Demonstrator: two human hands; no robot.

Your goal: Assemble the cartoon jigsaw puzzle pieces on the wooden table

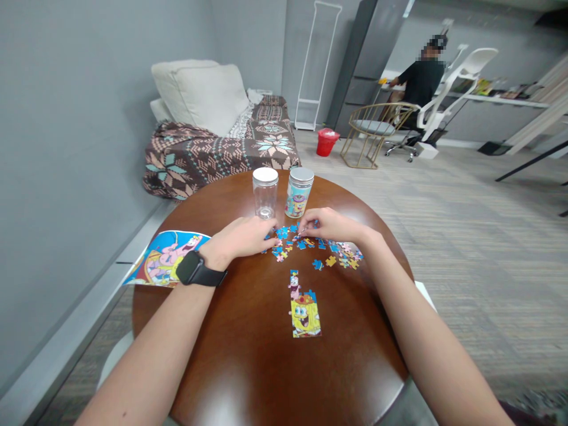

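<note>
Loose jigsaw puzzle pieces [304, 244], mostly blue, pink and yellow, lie scattered on the round brown table [248, 349]. My left hand [248, 238] rests at the left side of the pile, thumb and index finger apart, fingertips touching pieces there. At the top of the pile, my right hand [328, 225] pinches a small puzzle piece [302, 233] between thumb and fingers. Nearer to me lies a joined puzzle section [306, 315] with a yellow cartoon face and a pink figure above it. A printed picture sheet [162, 257] sits partly under my left wrist.
Behind the pieces stand a clear jar [265, 195] with a pale lid and a printed jar [299, 195] with a silver lid. Beyond the table are a covered sofa [213, 148], a red bin [327, 142], a gold-framed chair [373, 127] and a person [421, 80] facing a counter.
</note>
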